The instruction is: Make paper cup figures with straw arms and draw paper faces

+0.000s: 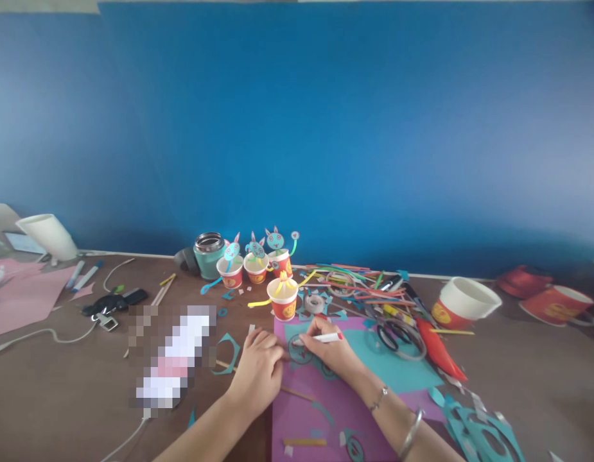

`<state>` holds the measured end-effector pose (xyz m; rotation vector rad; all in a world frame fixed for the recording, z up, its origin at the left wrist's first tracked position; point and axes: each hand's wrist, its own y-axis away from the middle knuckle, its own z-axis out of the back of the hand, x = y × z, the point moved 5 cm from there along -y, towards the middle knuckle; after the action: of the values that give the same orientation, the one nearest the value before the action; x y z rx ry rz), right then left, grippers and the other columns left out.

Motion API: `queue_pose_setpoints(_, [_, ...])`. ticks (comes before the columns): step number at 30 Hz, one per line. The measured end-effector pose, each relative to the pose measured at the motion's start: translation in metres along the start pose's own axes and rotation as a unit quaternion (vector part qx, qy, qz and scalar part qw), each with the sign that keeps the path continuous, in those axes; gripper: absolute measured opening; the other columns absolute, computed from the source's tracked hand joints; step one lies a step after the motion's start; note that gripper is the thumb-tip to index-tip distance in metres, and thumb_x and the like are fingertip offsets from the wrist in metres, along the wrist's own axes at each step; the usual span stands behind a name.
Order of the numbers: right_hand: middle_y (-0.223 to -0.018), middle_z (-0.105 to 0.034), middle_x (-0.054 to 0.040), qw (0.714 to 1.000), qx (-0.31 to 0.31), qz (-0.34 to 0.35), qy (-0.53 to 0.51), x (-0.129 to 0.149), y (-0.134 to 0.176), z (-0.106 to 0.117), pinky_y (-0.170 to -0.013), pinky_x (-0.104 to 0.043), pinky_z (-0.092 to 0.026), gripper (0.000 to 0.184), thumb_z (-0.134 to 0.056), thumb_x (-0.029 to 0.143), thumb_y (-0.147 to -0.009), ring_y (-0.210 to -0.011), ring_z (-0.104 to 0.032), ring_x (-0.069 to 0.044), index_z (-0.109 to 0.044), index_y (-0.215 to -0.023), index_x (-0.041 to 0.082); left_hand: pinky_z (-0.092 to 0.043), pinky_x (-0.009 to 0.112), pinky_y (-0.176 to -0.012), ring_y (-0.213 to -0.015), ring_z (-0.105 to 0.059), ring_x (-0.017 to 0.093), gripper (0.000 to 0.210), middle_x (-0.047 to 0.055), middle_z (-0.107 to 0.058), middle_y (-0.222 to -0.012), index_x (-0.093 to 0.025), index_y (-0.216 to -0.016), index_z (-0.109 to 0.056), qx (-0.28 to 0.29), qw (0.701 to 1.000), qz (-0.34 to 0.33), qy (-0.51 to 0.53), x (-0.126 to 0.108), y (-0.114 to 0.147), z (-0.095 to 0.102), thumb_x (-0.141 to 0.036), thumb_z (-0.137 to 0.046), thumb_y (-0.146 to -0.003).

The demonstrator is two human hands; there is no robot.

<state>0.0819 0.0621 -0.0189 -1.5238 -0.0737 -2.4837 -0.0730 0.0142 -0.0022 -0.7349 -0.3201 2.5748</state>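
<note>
A white marker with a red end [332, 337] is pinched in my right hand [338, 353], its tip over a circle drawn on light blue paper [374, 346]. My left hand [261, 366] rests to the left with its fingers curled together, the fingertips at the left edge of that paper. Purple paper [297, 423] lies beneath the light blue one. Just beyond my hands stands a paper cup [283, 296] with yellow pipe-cleaner arms. Behind it are three cups, among them a red-and-white cup [230, 273], topped with blue animal faces.
A teal thermos [209, 255] stands by the blue partition [297, 128]. Right of the cups lie colourful sticks [364, 289], tape [314, 303], scissors [395, 337] and a tilted cup [465, 301]. Blue scraps [480, 427] are at lower right. Left are a blurred-out device [176, 359] and keys [106, 317].
</note>
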Motion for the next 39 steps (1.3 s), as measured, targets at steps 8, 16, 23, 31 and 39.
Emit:
queue_pose_setpoints(8, [-0.053, -0.055, 0.0037, 1.0, -0.018, -0.006, -0.004, -0.002, 0.0, 0.004, -0.047, -0.021, -0.033, 0.02, -0.059, 0.03, -0.073, -0.051, -0.046, -0.011, -0.048, -0.06, 0.021, -0.037, 0.044, -0.097, -0.084, -0.058, 0.019, 0.035, 0.002, -0.064, -0.079, -0.022, -0.072, -0.067, 0.001, 1.0, 0.002, 0.003, -0.001, -0.001, 0.002, 0.004, -0.044, -0.069])
queue_pose_setpoints(16, [-0.056, -0.06, 0.0019, 0.998, -0.004, -0.014, -0.054, 0.001, 0.0, 0.001, -0.051, -0.023, -0.037, 0.02, -0.062, 0.033, -0.072, -0.055, -0.05, -0.013, -0.052, -0.06, 0.02, -0.036, 0.044, -0.098, -0.085, -0.058, 0.019, 0.035, 0.002, -0.065, -0.079, -0.022, -0.073, -0.067, 0.001, 1.0, 0.002, 0.012, 0.0, 0.0, 0.0, 0.004, -0.043, -0.07])
queue_pose_setpoints(23, [-0.06, -0.062, 0.0007, 0.948, -0.113, -0.078, -0.287, -0.023, -0.005, 0.021, -0.049, -0.024, -0.034, 0.03, -0.061, 0.048, -0.075, -0.052, -0.049, -0.012, -0.056, -0.067, 0.02, -0.037, 0.044, -0.095, -0.084, -0.058, 0.019, 0.036, 0.001, -0.066, -0.079, -0.022, -0.072, -0.068, 0.002, 1.0, -0.002, 0.021, -0.003, -0.001, 0.003, 0.003, -0.043, -0.07])
queue_pose_setpoints(31, [-0.071, -0.066, -0.0039, 0.915, -0.133, -0.084, -0.371, -0.031, -0.005, 0.036, -0.056, -0.028, -0.042, 0.032, -0.064, 0.05, -0.069, -0.065, -0.059, -0.018, -0.063, -0.079, 0.02, -0.036, 0.046, -0.097, -0.097, -0.058, 0.021, 0.037, 0.002, -0.069, -0.098, -0.023, -0.072, -0.067, 0.003, 0.999, -0.009, 0.047, -0.001, -0.001, 0.003, 0.004, -0.043, -0.067])
queue_pose_setpoints(39, [-0.065, -0.062, -0.003, 0.905, -0.192, -0.096, -0.366, -0.025, 0.015, 0.067, -0.052, -0.03, -0.041, 0.029, -0.068, 0.048, -0.066, -0.062, -0.058, -0.019, -0.061, -0.074, 0.021, -0.037, 0.045, -0.097, -0.096, -0.059, 0.021, 0.032, 0.003, -0.07, -0.096, -0.023, -0.074, -0.065, 0.011, 0.999, -0.017, 0.049, -0.003, -0.001, 0.004, 0.001, -0.044, -0.07])
